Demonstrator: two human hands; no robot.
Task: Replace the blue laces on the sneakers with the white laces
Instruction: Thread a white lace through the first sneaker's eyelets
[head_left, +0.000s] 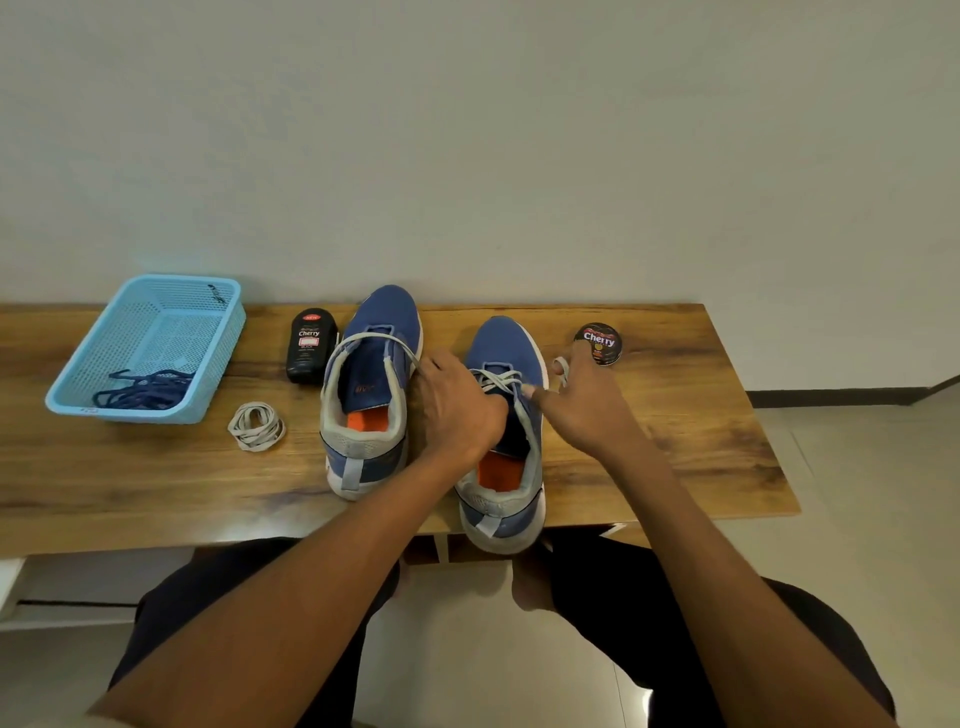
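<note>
Plain pale wall backs a wooden bench (675, 415) where two blue sneakers stand side by side, heels toward the person. On the right sneaker (506, 415) a white lace (496, 378) already crosses the front eyelets. The left hand (457, 410) lies over its tongue, fingers curled, probably steadying the shoe and pinching one lace end; the grip itself is hidden. The right hand (587, 400) pulls the other end out to the side, looped over a finger, to draw the lace snug. The left sneaker (371, 395) has a white lace only draped loosely over its opening. A spare coiled lace (256, 426) waits near it, while the blue laces (143, 391) sit discarded in the basket (218, 332). A polish bottle (310, 345) and a tin (599, 343) stand aside.
</note>
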